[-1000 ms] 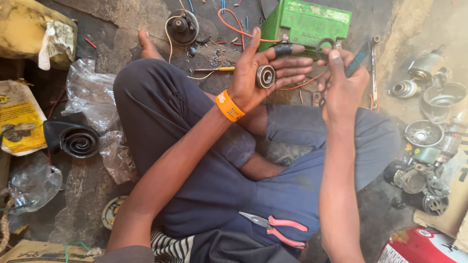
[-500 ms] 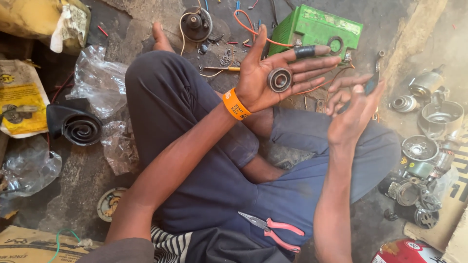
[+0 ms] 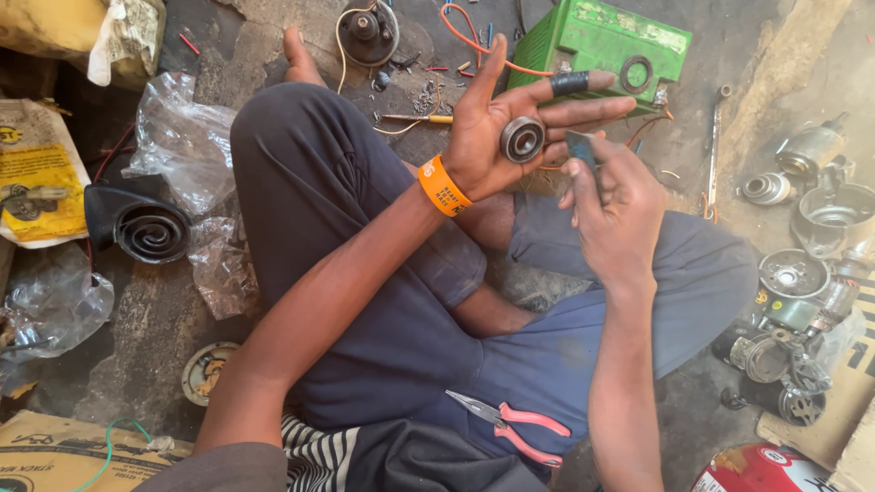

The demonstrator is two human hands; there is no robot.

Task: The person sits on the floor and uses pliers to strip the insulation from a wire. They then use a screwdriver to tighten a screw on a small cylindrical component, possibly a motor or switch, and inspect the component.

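Observation:
My left hand (image 3: 510, 128) lies palm up with the fingers spread, and a round metal bearing (image 3: 522, 139) rests on the palm. A black band wraps one finger, and an orange wristband (image 3: 441, 185) circles the wrist. My right hand (image 3: 612, 196) hovers just right of the palm, pinching a small dark blue-grey flat piece (image 3: 581, 148) close to the bearing. Both hands are above my crossed legs in dark trousers.
Pink-handled pliers (image 3: 510, 425) lie on my lap. A green battery case (image 3: 609, 44) with orange wires sits behind the hands. Metal motor parts (image 3: 793, 273) crowd the right side. Plastic bags (image 3: 178, 137), a black coiled part (image 3: 146, 228) and a screwdriver (image 3: 415, 117) lie left.
My right hand has come down and left, closing in beside the left palm with the small flat piece. The left hand keeps the bearing on its open palm.

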